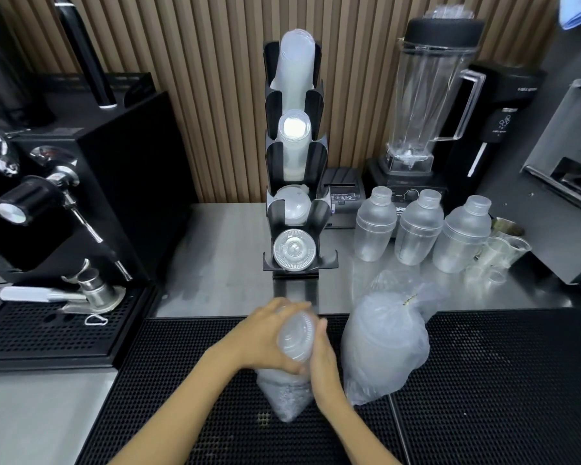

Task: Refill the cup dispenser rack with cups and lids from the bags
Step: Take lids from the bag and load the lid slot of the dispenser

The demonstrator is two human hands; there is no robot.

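A black cup dispenser rack [319,162] stands upright at the back of the steel counter. Its two upper slots hold stacks of frosted cups [294,78], the third slot domed lids [294,204], the bottom slot flat lids [294,250]. On the black mat in front, my left hand [265,337] and my right hand [324,360] clasp a stack of clear lids [297,335] from both sides. The stack sticks out of a thin plastic bag [284,394] whose lower part hangs below my hands. A second, fuller bag of lids [383,344] stands just right of my right hand.
An espresso machine [47,196] with a portafilter fills the left side. Right of the rack stand a small printer [344,196], a blender [426,95], three plastic shaker bottles [420,226] and small measuring cups [503,256]. Perforated black mats [483,380] cover the front.
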